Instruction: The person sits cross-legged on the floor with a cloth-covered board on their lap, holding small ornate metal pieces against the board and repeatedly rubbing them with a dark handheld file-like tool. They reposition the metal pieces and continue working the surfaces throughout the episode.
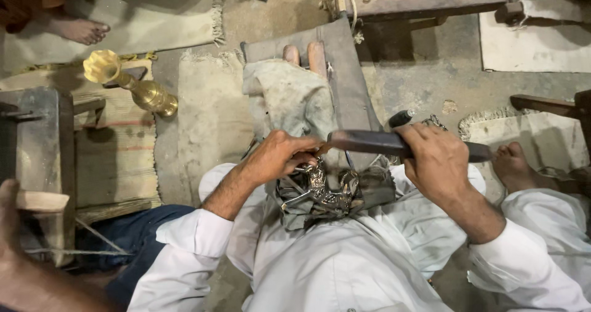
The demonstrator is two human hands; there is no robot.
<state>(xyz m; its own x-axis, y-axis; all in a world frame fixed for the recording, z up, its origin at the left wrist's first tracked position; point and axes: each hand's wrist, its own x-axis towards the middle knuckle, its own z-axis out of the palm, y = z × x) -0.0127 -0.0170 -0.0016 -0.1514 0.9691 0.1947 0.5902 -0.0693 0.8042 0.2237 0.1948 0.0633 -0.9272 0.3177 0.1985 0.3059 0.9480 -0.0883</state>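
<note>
Near centre, the left hand (280,155) clamps its fingers on a shiny silver metal figurine (320,189), while the right hand (434,161) grips a long dark flat file (369,141) just above it.

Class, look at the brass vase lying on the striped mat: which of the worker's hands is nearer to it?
Left. The left hand grips the silver figurine in the lap, to the right of and below the brass vase. The right hand, holding the dark flat tool, is farther right.

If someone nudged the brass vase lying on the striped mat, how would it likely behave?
The brass vase lies on its side with a round body, so it would probably roll, curving because its flared mouth is wider than its neck. It looks like solid metal, likely heavy for its size and rigid. The woven mat may slow it.
</note>
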